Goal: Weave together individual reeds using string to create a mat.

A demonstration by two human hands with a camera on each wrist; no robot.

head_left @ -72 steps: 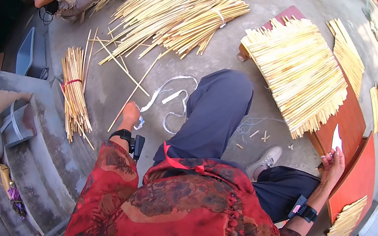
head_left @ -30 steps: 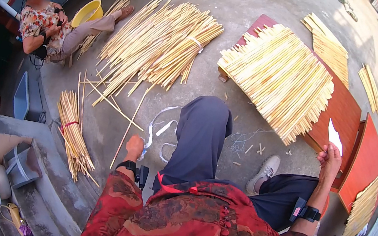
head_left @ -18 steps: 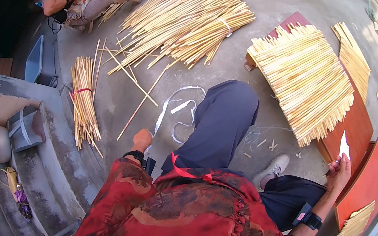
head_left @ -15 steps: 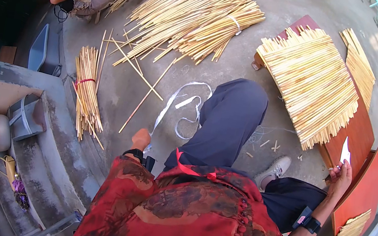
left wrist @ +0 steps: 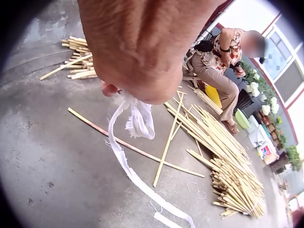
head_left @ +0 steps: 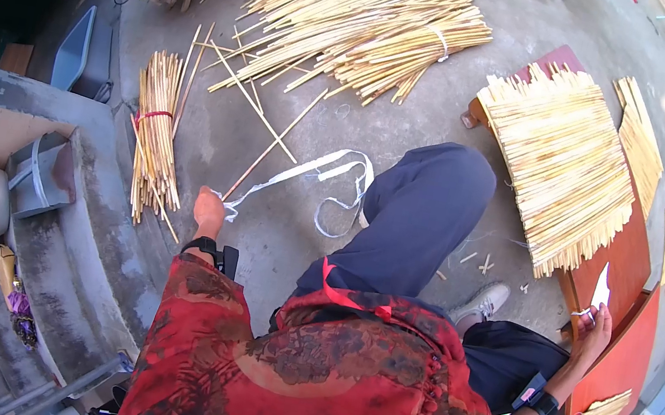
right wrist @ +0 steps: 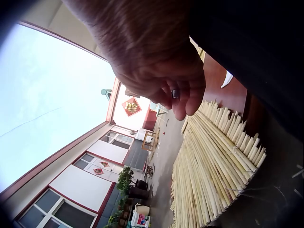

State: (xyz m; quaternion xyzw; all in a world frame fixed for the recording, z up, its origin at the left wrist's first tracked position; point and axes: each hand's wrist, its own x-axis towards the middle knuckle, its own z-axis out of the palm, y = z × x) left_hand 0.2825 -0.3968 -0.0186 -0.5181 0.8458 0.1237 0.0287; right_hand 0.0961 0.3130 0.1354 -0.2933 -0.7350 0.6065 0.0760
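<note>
White flowers [left wrist: 253, 88] show behind a seated person [left wrist: 217, 80] (a green basin [left wrist: 242, 119] lies near one shoe [left wrist: 231, 128]).

Bright daylight, curved edges (corners black).

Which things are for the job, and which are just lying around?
Probably for the job:
white strip, in the left hand
white scrap, in the right hand
stalks on the red board

Likely just lying about:
yellow basin
blue-gray tub
purple bundle on the steps
</note>
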